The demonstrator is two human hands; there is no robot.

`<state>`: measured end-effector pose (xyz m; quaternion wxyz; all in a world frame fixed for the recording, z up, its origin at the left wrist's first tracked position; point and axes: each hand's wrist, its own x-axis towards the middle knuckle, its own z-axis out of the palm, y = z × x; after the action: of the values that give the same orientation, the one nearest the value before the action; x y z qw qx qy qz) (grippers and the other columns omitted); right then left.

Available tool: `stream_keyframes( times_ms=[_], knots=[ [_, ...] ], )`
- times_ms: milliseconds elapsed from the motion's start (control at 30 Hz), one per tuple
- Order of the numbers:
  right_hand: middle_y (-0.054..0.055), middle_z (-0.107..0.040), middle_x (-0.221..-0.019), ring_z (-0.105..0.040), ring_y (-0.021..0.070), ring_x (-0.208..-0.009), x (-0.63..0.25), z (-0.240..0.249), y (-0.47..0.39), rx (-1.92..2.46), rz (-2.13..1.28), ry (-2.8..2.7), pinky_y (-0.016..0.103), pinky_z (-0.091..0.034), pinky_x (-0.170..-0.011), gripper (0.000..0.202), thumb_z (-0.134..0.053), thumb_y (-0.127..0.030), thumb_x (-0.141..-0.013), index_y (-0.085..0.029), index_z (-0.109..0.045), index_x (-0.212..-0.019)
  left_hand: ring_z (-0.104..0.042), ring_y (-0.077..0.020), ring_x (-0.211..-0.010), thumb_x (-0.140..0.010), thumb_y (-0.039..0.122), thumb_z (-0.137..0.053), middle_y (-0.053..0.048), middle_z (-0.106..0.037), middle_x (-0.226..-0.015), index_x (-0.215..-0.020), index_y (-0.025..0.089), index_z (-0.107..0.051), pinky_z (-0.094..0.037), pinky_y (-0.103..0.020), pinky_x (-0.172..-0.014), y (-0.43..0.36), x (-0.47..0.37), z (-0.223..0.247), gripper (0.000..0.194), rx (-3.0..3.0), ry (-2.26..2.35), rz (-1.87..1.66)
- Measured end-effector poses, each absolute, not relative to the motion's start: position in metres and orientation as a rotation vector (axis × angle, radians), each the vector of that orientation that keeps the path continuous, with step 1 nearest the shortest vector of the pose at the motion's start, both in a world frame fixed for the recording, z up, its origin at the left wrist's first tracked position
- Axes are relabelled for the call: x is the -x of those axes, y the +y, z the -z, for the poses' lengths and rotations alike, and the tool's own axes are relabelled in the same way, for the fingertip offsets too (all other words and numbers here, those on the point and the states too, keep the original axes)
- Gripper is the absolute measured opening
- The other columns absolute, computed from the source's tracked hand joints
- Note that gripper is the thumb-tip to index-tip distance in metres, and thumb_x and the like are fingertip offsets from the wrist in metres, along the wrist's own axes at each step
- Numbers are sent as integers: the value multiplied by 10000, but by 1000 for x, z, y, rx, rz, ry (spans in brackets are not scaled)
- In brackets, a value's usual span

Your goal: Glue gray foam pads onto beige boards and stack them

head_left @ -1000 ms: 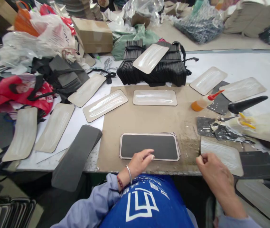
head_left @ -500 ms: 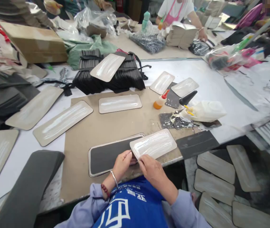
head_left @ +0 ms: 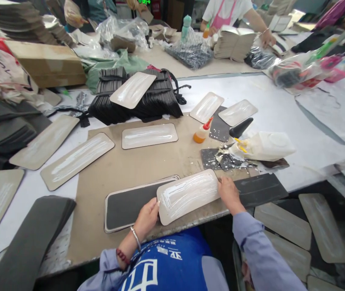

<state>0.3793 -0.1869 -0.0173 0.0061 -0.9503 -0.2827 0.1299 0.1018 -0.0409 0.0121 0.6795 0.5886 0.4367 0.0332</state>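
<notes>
Pale panel [head_left: 187, 197] lies between: left fingers [head_left: 153, 207] pinch its 9 o'clock edge, right fingers [head_left: 223, 186] its 3 o'clock

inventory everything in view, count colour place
held panel: one, streaked pale, between hands
panel stack: one, dark grey, pale rimmed, left of centre
loose panels: several, pale, across the table
sheet: one, brown, under panel stack
bundle: one, black, behind sheet
red-tipped bottle: one, orange, right of centre
container: one, white, right
strip stack: one, grey, front left
cardboard box: one, brown, back left
pink-aproned co-worker: one, white top, back
left hand: one, silver bracelet, panel's left end
right hand: one, lilac sleeve, panel's right end
</notes>
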Motion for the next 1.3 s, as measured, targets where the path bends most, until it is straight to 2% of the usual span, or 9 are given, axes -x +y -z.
stream_keyframes(
  times_ms=[133, 233, 333, 433, 533, 633, 800, 1100, 1300],
  knots=[
    [118, -605, -948, -561, 192, -879, -384, 22, -182, 2932, -538, -844, 275, -392, -743, 242, -414, -190, -804, -123, -590, -956, -560, -186, -720, -763, 488, -432, -13, -581, -650, -891, 163, -579, -467, -279, -604, -37, -103, -11, 379, -1352, 994, -85],
    [76, -633, -807, -576, 181, -781, -394, 22, -184, 2796, -682, -705, 267, -399, -699, 214, -476, -212, -730, -128, -613, -871, -550, -184, -758, -787, 430, -409, -14, -577, -663, -883, 159, -586, -460, -284, -664, -34, -102, -3, 337, -1426, 998, -134],
    [31, -601, -648, -548, 160, -629, -404, 17, -192, 2550, -877, -488, 263, -403, -601, 180, -536, -280, -640, -138, -602, -728, -538, -168, -768, -805, 382, -395, -20, -590, -706, -841, 161, -588, -442, -273, -708, -31, -100, -1, 296, -1465, 969, -188],
    [2, -549, -578, -488, 132, -541, -402, -4, -204, 2292, -1070, -336, 250, -386, -518, 271, -612, -393, -552, -148, -583, -666, -506, -138, -697, -813, 359, -392, -5, -569, -685, -770, 167, -573, -425, -245, -665, -28, -95, -8, 267, -1472, 952, -220],
    [-2, -544, -620, -465, 116, -540, -387, -31, -212, 2189, -1130, -315, 239, -382, -499, 384, -688, -471, -475, -161, -595, -682, -436, -108, -596, -796, 378, -407, 29, -475, -596, -666, 173, -514, -388, -216, -566, -21, -77, -20, 265, -1436, 986, -262],
    [-12, -531, -648, -451, 104, -540, -358, -44, -201, 2136, -1172, -316, 231, -384, -497, 423, -712, -511, -471, -176, -590, -699, -386, -94, -528, -737, 432, -455, 52, -391, -542, -609, 180, -459, -342, -203, -482, -7, -43, -26, 282, -1295, 1102, -302],
    [-24, -494, -589, -438, 95, -528, -299, -30, -150, 2037, -1250, -499, 233, -386, -519, 436, -692, -554, -499, -163, -555, -633, -385, -95, -474, -623, 489, -529, 59, -410, -503, -654, 167, -531, -328, -210, -444, 23, 20, -13, 323, -1113, 1340, -371],
    [-4, -536, -578, -474, 110, -533, -268, -4, -116, 2084, -1239, -498, 243, -395, -506, 436, -674, -541, -462, -151, -556, -619, -455, -135, -577, -703, 382, -423, 18, -499, -547, -611, 180, -562, -349, -242, -557, 47, 47, 16, 262, -1469, 1493, -372],
    [8, -556, -571, -495, 137, -532, -267, -1, -115, 2192, -1169, -592, 263, -404, -493, 395, -600, -537, -502, -167, -557, -634, -498, -147, -622, -706, 362, -438, -1, -560, -594, -611, 178, -577, -355, -241, -567, 45, 47, 16, 249, -1467, 1531, -347]
  ],
)
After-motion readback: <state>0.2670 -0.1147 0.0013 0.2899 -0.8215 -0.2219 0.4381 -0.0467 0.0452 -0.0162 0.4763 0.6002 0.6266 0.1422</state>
